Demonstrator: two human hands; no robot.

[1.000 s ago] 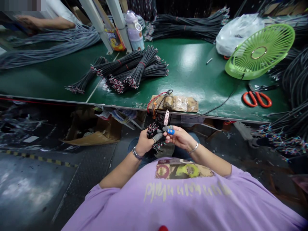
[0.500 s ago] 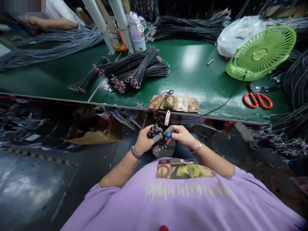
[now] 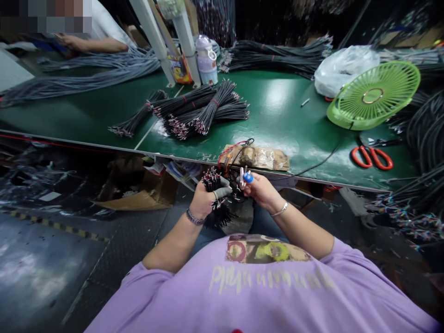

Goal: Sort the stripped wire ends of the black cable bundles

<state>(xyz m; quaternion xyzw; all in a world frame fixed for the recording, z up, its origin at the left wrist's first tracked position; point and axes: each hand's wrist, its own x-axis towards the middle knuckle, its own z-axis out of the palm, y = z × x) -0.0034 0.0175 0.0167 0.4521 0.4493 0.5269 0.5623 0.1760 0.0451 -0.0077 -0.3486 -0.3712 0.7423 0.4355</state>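
My left hand (image 3: 205,199), with a grey finger cover on the thumb, is closed around a bundle of short black cables (image 3: 211,181) with red and white wire ends. More cable ends hang below that hand. My right hand (image 3: 258,188) has its fingertips pinched together, with a blue wrap on one finger. It is at a small pale pink piece (image 3: 242,176) by the table edge. Whether these fingers grip that piece or a thin wire cannot be made out. Just behind stands a worn wooden block (image 3: 270,158) with red and black leads.
Tied black cable bundles (image 3: 208,108) lie on the green table (image 3: 277,106). To the right are a green fan (image 3: 373,95), orange-handled scissors (image 3: 373,158) and a plastic bag (image 3: 343,69). A bottle (image 3: 207,62) stands by the posts. Another person's arm (image 3: 104,45) is at far left.
My hands have moved apart, the left one leftward with the bundle. The right hand has risen to the pale pink piece. The view has tilted up slightly.
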